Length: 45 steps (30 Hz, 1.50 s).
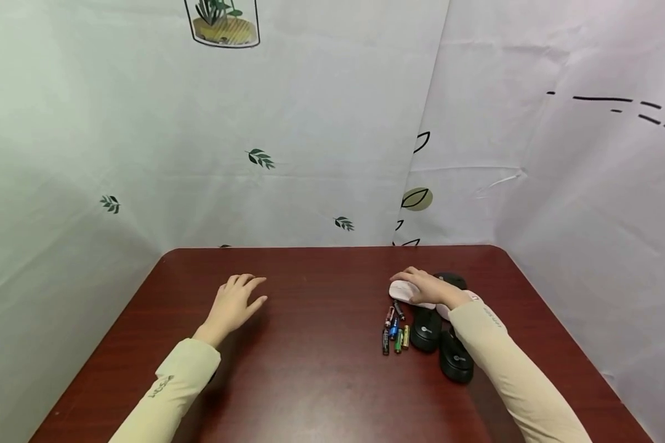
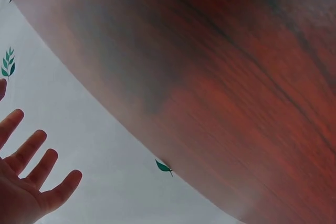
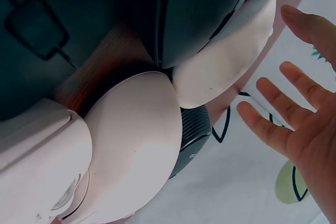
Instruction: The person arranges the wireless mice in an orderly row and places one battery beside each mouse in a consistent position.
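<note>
My right hand (image 1: pixel 429 287) is over a white computer mouse (image 1: pixel 402 290) on the right side of the table. In the right wrist view its fingers are spread, with a gap between them and the nearest white mouse (image 3: pixel 226 51). Black mice (image 1: pixel 425 330) and another white mouse (image 1: pixel 443 312), partly hidden by the wrist, crowd around it. Several small batteries (image 1: pixel 394 327) of various colours lie just left of the black mice. My left hand (image 1: pixel 233 307) hovers above the left part of the table, fingers apart, holding nothing.
A dark red wooden table (image 1: pixel 310 369) with rounded far corners carries everything. Pale curtains (image 1: pixel 321 111) printed with leaves hang behind it and along both sides. One black mouse (image 1: pixel 455 358) sits closest to the right forearm.
</note>
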Tool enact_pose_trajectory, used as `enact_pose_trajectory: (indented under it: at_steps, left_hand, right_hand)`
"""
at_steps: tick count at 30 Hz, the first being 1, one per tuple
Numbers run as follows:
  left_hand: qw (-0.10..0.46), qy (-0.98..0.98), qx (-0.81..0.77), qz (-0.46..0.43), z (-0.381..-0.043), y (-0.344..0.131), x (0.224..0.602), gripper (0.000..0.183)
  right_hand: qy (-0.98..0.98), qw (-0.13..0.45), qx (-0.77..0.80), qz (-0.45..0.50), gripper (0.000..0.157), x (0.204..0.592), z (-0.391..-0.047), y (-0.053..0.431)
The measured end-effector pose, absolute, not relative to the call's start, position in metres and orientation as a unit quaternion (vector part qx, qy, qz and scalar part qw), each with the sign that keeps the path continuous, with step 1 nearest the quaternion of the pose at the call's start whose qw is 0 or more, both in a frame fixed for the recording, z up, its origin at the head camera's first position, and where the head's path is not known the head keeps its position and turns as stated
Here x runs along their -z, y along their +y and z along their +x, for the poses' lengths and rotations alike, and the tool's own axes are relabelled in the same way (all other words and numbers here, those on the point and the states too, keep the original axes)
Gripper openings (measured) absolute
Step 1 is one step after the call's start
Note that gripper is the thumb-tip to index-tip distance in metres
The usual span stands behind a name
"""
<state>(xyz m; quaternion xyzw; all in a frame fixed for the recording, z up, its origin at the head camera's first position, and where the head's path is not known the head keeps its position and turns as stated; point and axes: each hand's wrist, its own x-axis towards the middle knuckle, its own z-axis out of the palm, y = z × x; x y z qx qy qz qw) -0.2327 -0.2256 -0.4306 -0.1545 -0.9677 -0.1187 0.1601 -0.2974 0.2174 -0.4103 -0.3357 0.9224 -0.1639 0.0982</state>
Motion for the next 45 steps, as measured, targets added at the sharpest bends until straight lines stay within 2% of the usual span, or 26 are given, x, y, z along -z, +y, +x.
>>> enact_pose_trajectory:
  at_steps: [21, 29, 45]
  left_hand:
    - [0.125, -0.976, 0.111, -0.140, -0.228, -0.231, 0.436, 0.047]
    - [0.115, -0.979, 0.103, -0.133, -0.223, -0.239, 0.437, 0.048]
    - [0.109, -0.982, 0.096, -0.121, -0.211, -0.257, 0.442, 0.048]
  right_hand:
    - [0.934, 0.125, 0.056, -0.331, 0.055, 0.418, -0.304, 0.213]
    - [0.928, 0.111, 0.025, -0.355, 0.052, 0.420, -0.305, 0.206]
    - [0.931, 0.155, 0.045, -0.326, 0.058, 0.418, -0.311, 0.203]
